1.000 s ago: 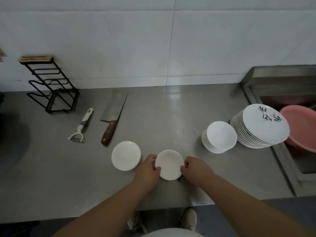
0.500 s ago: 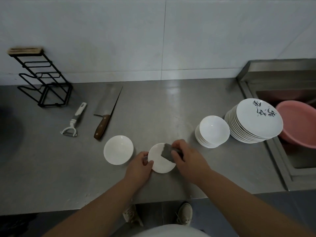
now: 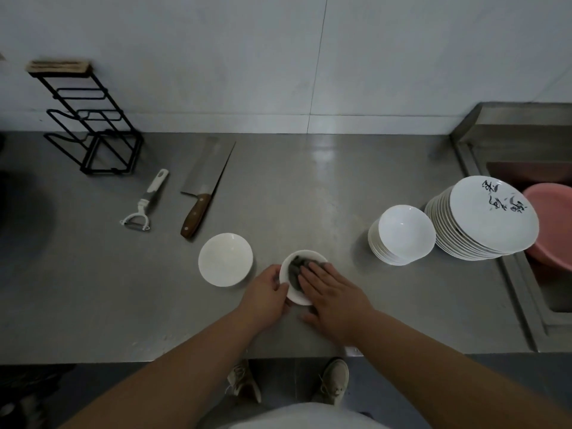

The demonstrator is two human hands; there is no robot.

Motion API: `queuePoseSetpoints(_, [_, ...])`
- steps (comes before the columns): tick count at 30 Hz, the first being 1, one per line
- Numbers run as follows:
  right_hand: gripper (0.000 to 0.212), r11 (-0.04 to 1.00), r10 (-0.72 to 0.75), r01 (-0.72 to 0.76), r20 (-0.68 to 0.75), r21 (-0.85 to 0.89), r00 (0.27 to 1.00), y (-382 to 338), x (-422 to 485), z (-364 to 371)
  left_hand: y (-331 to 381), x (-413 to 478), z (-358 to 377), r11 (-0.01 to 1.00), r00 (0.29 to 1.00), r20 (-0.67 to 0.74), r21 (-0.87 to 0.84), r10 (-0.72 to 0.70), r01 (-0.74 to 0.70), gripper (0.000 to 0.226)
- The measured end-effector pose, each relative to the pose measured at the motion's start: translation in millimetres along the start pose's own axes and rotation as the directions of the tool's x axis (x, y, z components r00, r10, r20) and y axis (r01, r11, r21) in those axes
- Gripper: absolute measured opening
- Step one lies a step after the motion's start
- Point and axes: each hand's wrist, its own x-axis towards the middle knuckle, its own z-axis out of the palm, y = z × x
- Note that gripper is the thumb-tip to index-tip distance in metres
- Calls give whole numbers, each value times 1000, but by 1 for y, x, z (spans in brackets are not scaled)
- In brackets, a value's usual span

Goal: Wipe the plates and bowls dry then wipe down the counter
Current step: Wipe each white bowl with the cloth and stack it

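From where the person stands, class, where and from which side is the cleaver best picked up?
Grip the cleaver by its wooden handle, probably from the near side: the handle points toward the person, and the blade lies flat, pointing away.

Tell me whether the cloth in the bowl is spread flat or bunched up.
Bunched up: the grey cloth shows folds inside the small bowl, under the right hand.

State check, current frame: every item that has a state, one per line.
small bowl: upright on the counter, grey cloth inside
grey cloth: bunched, pressed under flat fingers
left hand: holds the small bowl's rim
right hand: fingers flat on the grey cloth
second bowl: upright, untouched
bowl stack: nested, untouched
plate stack: stacked, untouched
cleaver: lying flat
peeler: lying flat
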Motion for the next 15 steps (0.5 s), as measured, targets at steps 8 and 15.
queuePoseSetpoints(8, [90, 969, -28, 19, 33, 247, 999, -8, 12, -15, 3, 10, -3, 998, 999, -38, 59, 23, -21, 26])
queuePoseSetpoints(15, [74, 990, -136, 136, -1, -20, 991, 28, -11, -15, 6, 27, -8, 978, 997, 16, 194, 79, -81, 38])
